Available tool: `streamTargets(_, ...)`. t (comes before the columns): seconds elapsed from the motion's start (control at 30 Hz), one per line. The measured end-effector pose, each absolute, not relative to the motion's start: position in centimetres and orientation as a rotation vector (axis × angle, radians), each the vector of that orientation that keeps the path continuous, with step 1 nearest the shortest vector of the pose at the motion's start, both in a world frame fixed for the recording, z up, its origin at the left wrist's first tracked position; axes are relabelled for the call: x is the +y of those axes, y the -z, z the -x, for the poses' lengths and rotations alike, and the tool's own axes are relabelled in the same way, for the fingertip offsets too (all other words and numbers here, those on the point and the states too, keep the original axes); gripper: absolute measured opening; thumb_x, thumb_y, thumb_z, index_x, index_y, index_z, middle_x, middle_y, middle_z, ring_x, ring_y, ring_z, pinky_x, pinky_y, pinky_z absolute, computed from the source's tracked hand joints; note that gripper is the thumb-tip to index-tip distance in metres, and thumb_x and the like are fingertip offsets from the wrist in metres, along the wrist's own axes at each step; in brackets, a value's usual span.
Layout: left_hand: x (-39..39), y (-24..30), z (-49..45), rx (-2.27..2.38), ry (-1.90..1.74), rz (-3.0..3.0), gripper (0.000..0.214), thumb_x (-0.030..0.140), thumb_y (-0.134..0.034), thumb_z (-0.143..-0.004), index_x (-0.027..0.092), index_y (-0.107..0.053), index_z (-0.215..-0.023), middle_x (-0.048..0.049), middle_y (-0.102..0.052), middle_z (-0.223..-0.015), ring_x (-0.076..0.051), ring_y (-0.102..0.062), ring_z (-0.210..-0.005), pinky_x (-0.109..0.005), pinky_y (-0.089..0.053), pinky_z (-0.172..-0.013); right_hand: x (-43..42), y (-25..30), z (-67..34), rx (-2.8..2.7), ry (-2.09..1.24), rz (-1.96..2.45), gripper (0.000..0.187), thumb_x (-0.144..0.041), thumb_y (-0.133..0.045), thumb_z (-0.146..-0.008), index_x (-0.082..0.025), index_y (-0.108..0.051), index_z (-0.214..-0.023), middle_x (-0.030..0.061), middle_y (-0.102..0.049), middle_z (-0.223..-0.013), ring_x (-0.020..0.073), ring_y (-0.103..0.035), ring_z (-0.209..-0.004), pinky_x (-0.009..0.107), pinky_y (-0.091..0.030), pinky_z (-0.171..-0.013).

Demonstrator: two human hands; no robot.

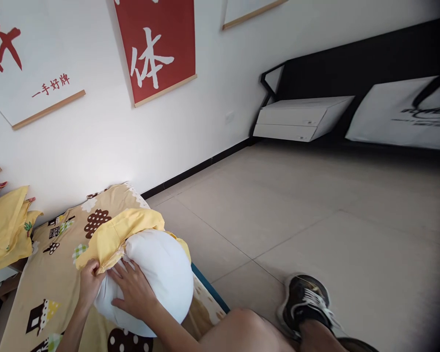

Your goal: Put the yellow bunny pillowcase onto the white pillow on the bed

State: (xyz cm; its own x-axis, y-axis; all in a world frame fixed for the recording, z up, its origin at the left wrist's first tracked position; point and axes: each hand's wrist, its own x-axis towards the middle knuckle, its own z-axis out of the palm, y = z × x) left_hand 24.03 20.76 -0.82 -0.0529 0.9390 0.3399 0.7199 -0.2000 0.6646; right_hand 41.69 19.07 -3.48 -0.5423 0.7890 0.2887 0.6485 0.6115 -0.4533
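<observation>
A white pillow (161, 274) lies on the bed, partly inside a yellow pillowcase (121, 232) bunched over its far end. My left hand (89, 282) is closed on the pillowcase's edge at the pillow's left side. My right hand (134, 289) lies flat on the white pillow with its fingers spread, just beside the pillowcase's opening.
The bed carries a yellow patterned sheet (47, 288). More yellow bedding (5, 230) is piled at the far left. My knee (245, 330) and shoe (306, 300) are over the tiled floor (315, 210). A white box (300, 117) and a white bag (403, 115) stand by the black wall panel.
</observation>
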Motion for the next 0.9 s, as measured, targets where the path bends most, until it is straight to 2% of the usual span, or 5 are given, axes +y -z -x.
streamTargets(0.17,18.9,-0.4,-26.1,1.746,-1.067,-2.161,0.014,0.018,-0.049,-0.064,0.020,-0.036,-0.058,0.0026,-0.041,-0.059,-0.015,-0.041,-0.062,-0.028,-0.031,-0.068,22.0,1.9,-39.9,-2.247,-0.346,1.328,0.052,-0.038,-0.062,-0.088,-0.015,-0.059,-0.134,0.0164,-0.058,-0.136,0.0352,-0.047,-0.130,0.055,-0.029,-0.113)
streamTargets(0.33,18.5,-1.3,-28.3,1.844,-1.177,-2.394,0.012,0.009,-0.046,-0.072,0.020,-0.043,-0.069,0.0013,-0.048,-0.068,-0.016,-0.048,-0.067,-0.031,-0.036,-0.073,21.8,1.5,-39.7,-2.254,-0.164,1.089,0.040,-0.023,-0.053,-0.091,-0.017,-0.064,-0.129,0.0141,-0.061,-0.133,0.0322,-0.048,-0.131,0.056,-0.024,-0.117)
streamTargets(0.57,18.1,-0.4,-28.3,1.830,-1.359,-2.589,0.015,0.006,-0.051,-0.080,0.021,-0.048,-0.080,-0.0019,-0.050,-0.076,-0.020,-0.050,-0.079,-0.032,-0.040,-0.075,17.0,2.5,-50.2,-2.096,0.230,0.686,0.040,-0.012,-0.040,-0.093,-0.014,-0.061,-0.127,0.0117,-0.063,-0.132,0.0203,-0.048,-0.134,0.041,-0.042,-0.108)
streamTargets(0.73,17.9,-1.3,-29.7,1.833,-1.352,-2.738,0.018,0.003,-0.049,-0.080,0.020,-0.051,-0.084,-0.0036,-0.054,-0.079,-0.022,-0.051,-0.082,-0.034,-0.039,-0.078,18.5,2.6,-54.0,-1.748,0.250,1.232,0.042,-0.031,-0.048,-0.097,-0.017,-0.056,-0.135,0.0146,-0.058,-0.137,0.0281,-0.055,-0.127,0.043,-0.048,-0.094)
streamTargets(0.9,21.1,-3.6,-31.2,1.848,-1.212,-2.839,0.027,-0.004,-0.047,-0.075,0.019,-0.055,-0.087,-0.0038,-0.058,-0.083,-0.021,-0.054,-0.084,-0.034,-0.041,-0.079,17.1,4.4,-48.2,-1.986,0.277,1.119,0.063,-0.037,-0.049,-0.094,-0.009,-0.038,-0.150,0.0174,-0.044,-0.150,0.0330,-0.037,-0.141,0.051,-0.035,-0.107)
